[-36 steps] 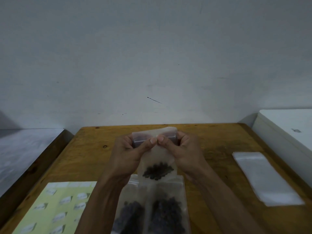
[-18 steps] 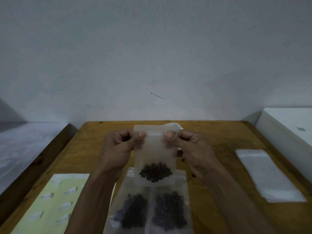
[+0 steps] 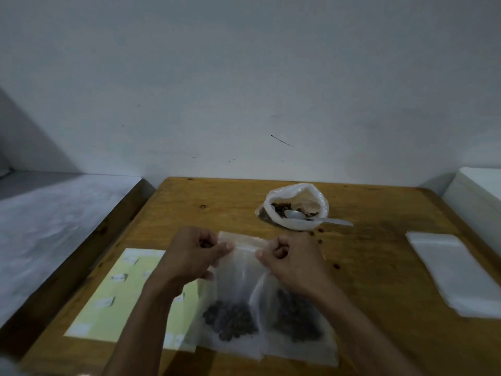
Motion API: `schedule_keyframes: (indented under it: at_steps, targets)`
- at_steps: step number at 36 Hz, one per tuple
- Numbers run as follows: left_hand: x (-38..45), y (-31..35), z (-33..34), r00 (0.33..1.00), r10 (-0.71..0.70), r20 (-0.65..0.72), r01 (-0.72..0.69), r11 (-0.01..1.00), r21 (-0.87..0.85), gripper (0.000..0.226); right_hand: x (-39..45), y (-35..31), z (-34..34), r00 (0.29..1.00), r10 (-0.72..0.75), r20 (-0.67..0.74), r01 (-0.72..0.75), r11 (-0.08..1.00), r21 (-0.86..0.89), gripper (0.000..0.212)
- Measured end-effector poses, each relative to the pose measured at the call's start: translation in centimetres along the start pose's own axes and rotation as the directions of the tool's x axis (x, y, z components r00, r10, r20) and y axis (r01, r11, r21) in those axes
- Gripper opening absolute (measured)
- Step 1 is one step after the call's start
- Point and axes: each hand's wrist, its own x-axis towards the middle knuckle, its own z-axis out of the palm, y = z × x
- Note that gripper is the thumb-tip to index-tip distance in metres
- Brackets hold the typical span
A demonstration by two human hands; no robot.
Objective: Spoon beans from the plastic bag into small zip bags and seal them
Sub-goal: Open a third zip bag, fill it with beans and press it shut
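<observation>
My left hand [image 3: 195,253] and my right hand [image 3: 291,260] pinch the two top corners of a small zip bag [image 3: 237,283] with dark beans at its bottom. The bag lies low over the wooden table [image 3: 379,267], on top of other filled zip bags [image 3: 298,321]. Further back stands the open plastic bag [image 3: 298,204] of beans with a white plastic spoon [image 3: 311,217] resting in it, handle pointing right.
A stack of empty clear bags [image 3: 455,272] lies at the right. A yellow sheet of white stickers [image 3: 113,294] lies at the left. A few loose beans [image 3: 336,265] dot the table. A white box [image 3: 477,196] stands at the far right, a wall behind.
My hands have lowered the small bag from upright in the air down toward the table and the other filled bags. The view tilted down, revealing the plastic bag and spoon.
</observation>
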Motion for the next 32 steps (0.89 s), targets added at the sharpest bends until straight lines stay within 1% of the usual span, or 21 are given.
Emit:
schedule_keyframes:
  at_steps: [2, 4, 6, 8, 10, 11, 14, 17, 21, 25, 27, 29, 30, 32]
  targets:
    - [0.3, -0.7, 0.5, 0.999, 0.004, -0.038, 0.0, 0.996, 0.09, 0.02, 0.0, 0.2, 0.5, 1.0, -0.01, -0.016, 0.007, 0.984, -0.176, 0.02]
    - [0.7, -1.4, 0.7, 0.996, 0.043, -0.081, -0.023, 0.973, 0.229, 0.022, 0.3, 0.3, 1.1, 1.0, -0.007, -0.027, -0.001, 0.964, -0.265, 0.02]
    - [1.4, -1.9, 0.7, 0.994, 0.058, -0.096, -0.014, 0.912, 0.41, 0.033, 0.7, 0.5, 1.5, 0.999, -0.013, -0.033, 0.002, 0.943, -0.332, 0.02]
    - [1.7, -2.1, 0.9, 0.994, 0.02, -0.11, 0.043, 0.84, 0.541, 0.043, 1.1, 0.9, 2.0, 0.998, -0.049, -0.032, 0.032, 0.912, -0.408, 0.034]
    - [1.8, -2.2, 1.2, 0.99, -0.012, -0.137, 0.093, 0.793, 0.602, 0.055, 1.3, 1.1, 2.3, 0.996, -0.089, -0.03, 0.067, 0.898, -0.434, 0.051]
    - [1.8, -2.1, 1.3, 0.989, -0.024, -0.148, 0.111, 0.78, 0.615, 0.061, 1.3, 1.1, 2.4, 0.994, -0.102, -0.034, 0.077, 0.899, -0.431, 0.055]
    - [1.7, -1.4, 1.6, 0.984, 0.003, -0.178, 0.108, 0.785, 0.609, 0.071, 1.4, 1.3, 2.1, 0.993, -0.113, -0.042, 0.087, 0.912, -0.401, 0.055]
    - [1.4, -0.3, 1.8, 0.977, 0.074, -0.202, 0.054, 0.825, 0.562, 0.067, 1.4, 1.3, 1.4, 0.989, -0.12, -0.089, 0.083, 0.937, -0.34, 0.051]
    - [1.0, 2.6, 3.1, 0.959, 0.207, -0.191, -0.082, 0.855, 0.513, 0.054, 1.2, 1.4, -1.1, 0.976, -0.132, -0.172, 0.088, 0.966, -0.243, 0.042]
    - [0.8, 6.4, 6.1, 0.913, 0.372, -0.167, -0.259, 0.845, 0.468, 0.041, 0.8, 2.5, -5.7, 0.943, -0.146, -0.298, 0.092, 0.978, -0.19, 0.036]
    - [0.7, 8.2, 8.1, 0.882, 0.447, -0.15, -0.351, 0.835, 0.423, 0.032, 0.9, 3.7, -8.2, 0.926, -0.105, -0.364, 0.038, 0.982, -0.186, 0.034]
    - [0.6, 9.9, 10.5, 0.857, 0.504, -0.106, -0.435, 0.818, 0.378, 0.025, 1.4, 5.6, -10.8, 0.893, -0.058, -0.447, -0.018, 0.986, -0.165, 0.028]
    - [0.7, 10.6, 11.9, 0.849, 0.524, -0.072, -0.47, 0.81, 0.352, 0.023, 1.7, 6.8, -12.1, 0.875, -0.043, -0.482, -0.045, 0.984, -0.17, 0.026]
    - [0.6, 11.9, 15.0, 0.841, 0.541, 0.026, -0.522, 0.797, 0.303, 0.022, 2.0, 9.3, -14.6, 0.861, 0.025, -0.507, -0.141, 0.972, -0.19, 0.028]
